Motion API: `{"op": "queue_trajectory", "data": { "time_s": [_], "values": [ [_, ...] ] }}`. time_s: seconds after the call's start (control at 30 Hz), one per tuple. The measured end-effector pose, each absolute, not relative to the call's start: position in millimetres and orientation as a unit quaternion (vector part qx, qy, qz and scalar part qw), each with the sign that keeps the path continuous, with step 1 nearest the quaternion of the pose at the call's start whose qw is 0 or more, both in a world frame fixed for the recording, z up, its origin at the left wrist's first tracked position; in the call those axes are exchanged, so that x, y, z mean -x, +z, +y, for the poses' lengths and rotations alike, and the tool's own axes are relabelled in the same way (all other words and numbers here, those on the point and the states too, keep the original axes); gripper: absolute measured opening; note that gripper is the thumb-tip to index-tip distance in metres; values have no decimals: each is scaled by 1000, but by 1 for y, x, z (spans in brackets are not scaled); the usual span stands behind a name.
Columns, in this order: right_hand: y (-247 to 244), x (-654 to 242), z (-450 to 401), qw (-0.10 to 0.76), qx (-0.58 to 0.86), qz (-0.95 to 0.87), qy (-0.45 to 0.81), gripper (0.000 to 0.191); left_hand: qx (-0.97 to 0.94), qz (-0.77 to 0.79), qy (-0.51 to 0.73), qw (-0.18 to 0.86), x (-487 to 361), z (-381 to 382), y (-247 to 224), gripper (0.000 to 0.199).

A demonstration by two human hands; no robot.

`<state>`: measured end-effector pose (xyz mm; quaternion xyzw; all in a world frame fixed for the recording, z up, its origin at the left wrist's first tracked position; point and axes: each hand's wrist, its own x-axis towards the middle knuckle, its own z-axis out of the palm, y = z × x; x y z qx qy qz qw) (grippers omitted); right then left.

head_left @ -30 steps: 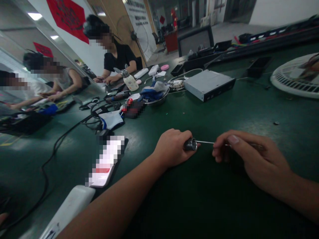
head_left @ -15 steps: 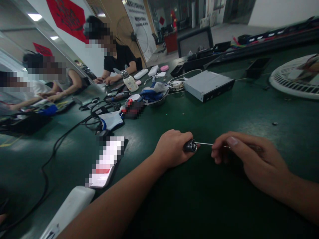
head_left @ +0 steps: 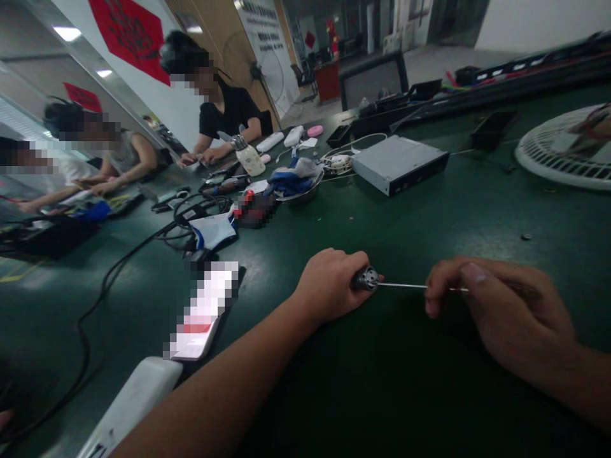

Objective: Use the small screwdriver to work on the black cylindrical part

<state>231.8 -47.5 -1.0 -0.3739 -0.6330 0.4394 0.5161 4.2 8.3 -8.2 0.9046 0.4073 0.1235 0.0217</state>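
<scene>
Right hand (head_left: 513,305) farther from cylinder (head_left: 365,278)

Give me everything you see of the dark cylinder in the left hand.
The dark cylinder is short, grey-black and shiny, apparently metal, with a round end showing small dark openings. It lies roughly sideways, that end facing the right hand, above or on the green table; which, I can't tell. The left hand grips it, hiding its other end. The thin rod in the right hand reaches its visible end; whether its tip is inside is unclear.
</scene>
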Motion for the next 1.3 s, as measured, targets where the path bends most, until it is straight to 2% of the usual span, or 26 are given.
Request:
{"op": "queue_trajectory", "data": {
  "time_s": [0.17,0.53,0.73,0.8,0.87,0.93,1.03,1.1,1.2,1.3],
  "values": [
    [-4,-230,-47,548,415,-589,424,41,-905,407,127,23,-3,8,-10,23],
    [-9,-234,-45,505,374,-636,448,37,-905,406,125,20,-10,9,-11,28],
    [-14,-237,-48,538,328,-651,424,21,-878,459,136,13,-10,9,-12,26],
    [-12,-239,-52,504,291,-713,391,23,-851,504,148,7,-12,8,-13,26],
    [-9,-240,-56,434,246,-799,336,26,-825,543,156,7,-13,6,-14,24],
    [-6,-239,-60,367,207,-862,283,19,-807,567,162,11,-15,4,-14,23],
    [-4,-233,-61,274,178,-902,281,6,-794,584,167,12,-17,2,-12,20],
    [-6,-230,-61,222,168,-913,299,6,-791,590,163,10,-17,3,-11,20],
    [-6,-229,-61,197,176,-909,321,15,-792,591,152,12,-17,3,-10,21],
    [-5,-232,-63,217,198,-896,332,19,-799,581,153,15,-17,3,-10,22]
  ]
}}
